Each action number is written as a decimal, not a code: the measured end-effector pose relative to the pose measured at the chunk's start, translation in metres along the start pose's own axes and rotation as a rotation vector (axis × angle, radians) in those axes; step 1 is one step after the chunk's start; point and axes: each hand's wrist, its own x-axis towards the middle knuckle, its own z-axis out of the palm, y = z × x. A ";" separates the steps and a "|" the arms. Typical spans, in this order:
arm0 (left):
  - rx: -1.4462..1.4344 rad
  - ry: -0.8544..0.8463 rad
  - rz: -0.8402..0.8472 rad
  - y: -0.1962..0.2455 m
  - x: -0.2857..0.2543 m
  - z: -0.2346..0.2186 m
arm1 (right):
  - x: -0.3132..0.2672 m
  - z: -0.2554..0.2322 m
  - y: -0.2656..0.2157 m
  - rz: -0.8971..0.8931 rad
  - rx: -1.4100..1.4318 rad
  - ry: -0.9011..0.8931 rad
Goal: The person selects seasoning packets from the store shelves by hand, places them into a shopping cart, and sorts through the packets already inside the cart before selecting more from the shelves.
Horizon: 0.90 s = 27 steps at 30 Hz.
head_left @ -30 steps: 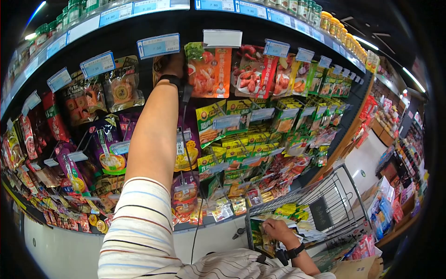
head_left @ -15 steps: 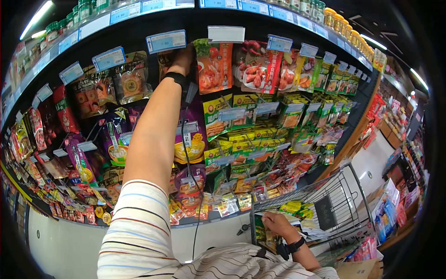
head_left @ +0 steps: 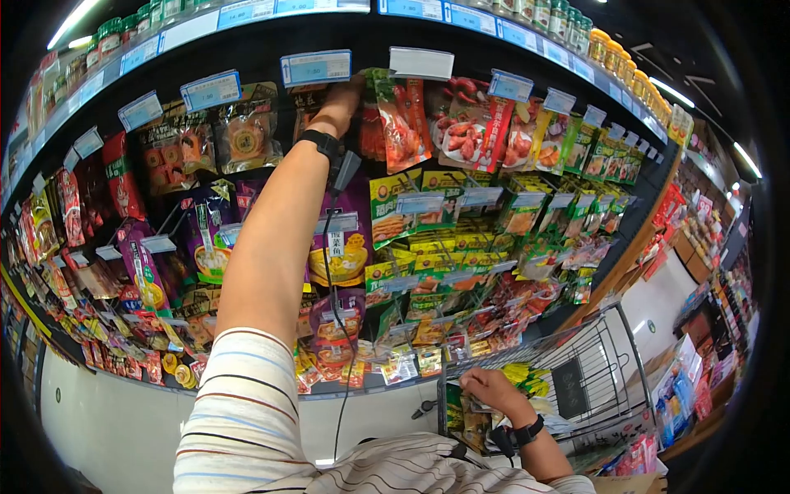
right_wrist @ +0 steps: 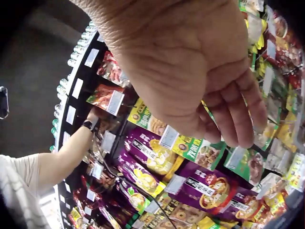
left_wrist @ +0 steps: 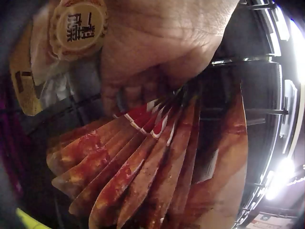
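Note:
My left hand (head_left: pixel 340 107) reaches up to the top row of hanging food packets. In the left wrist view, its curled fingers (left_wrist: pixel 134 95) grip near the tops of a row of red-orange food packets (left_wrist: pixel 128 176), which fan out below; the thumb is hidden. In the head view the front orange packet (head_left: pixel 405 123) of that row hangs turned at an angle. My right hand (head_left: pixel 495 391) hovers at the near side of the shopping cart (head_left: pixel 613 362). In the right wrist view its fingers (right_wrist: pixel 233 112) are loosely bent, with nothing in them.
Price tags (head_left: pixel 316 67) stick out in front of the hooks. Purple packets (head_left: pixel 339 247) and green-yellow packets (head_left: pixel 395 210) hang lower down. A shelf edge with jars (head_left: pixel 559 16) runs above. A cable (head_left: pixel 333 284) trails down from the left wrist.
The front orange packet has swung from facing outward to an angle, showing more packets behind it. My left hand has shifted right against the row; the right hand stays by the cart.

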 end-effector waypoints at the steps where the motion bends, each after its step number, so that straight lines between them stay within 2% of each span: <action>1: -0.045 -0.007 -0.022 0.024 -0.028 0.005 | 0.004 -0.008 -0.014 -0.061 -0.003 0.022; 2: -0.091 -0.014 -0.044 0.038 -0.044 0.009 | 0.009 -0.016 -0.025 -0.122 -0.005 0.044; 3: -0.099 0.001 -0.045 0.032 -0.040 0.009 | 0.016 -0.025 -0.034 -0.193 -0.010 0.050; 6: -0.136 -0.088 -0.012 0.021 -0.034 0.002 | 0.029 -0.050 -0.081 -0.261 0.070 0.080; 7: -0.123 -0.073 0.058 0.014 -0.031 -0.002 | 0.030 -0.061 -0.104 -0.236 0.054 0.042; 10: -0.151 -0.130 -0.009 0.031 -0.050 -0.002 | 0.046 -0.080 -0.149 -0.336 0.113 0.066; 13: -0.178 -0.227 -0.005 0.034 -0.049 -0.005 | 0.065 -0.095 -0.189 -0.442 0.060 0.135; 16: 0.053 -0.027 0.033 0.029 -0.036 0.001 | 0.084 -0.103 -0.212 -0.521 -0.015 0.132; 17: 0.166 -0.069 0.061 0.007 -0.005 -0.003 | 0.087 -0.101 -0.219 -0.532 0.010 0.124; 20: 0.345 -0.039 0.041 0.019 -0.009 -0.008 | 0.096 -0.097 -0.235 -0.567 0.026 0.111; 21: 0.381 0.015 0.143 -0.005 0.015 -0.011 | 0.101 -0.097 -0.235 -0.578 -0.010 0.118; 23: 0.822 0.049 0.254 -0.009 0.027 -0.015 | 0.108 -0.097 -0.242 -0.625 -0.072 0.173; 25: 0.630 0.095 0.034 0.017 0.000 -0.005 | 0.119 -0.098 -0.244 -0.637 -0.061 0.207; 27: 0.736 0.119 0.083 0.019 -0.003 -0.005 | 0.132 -0.103 -0.243 -0.674 -0.060 0.243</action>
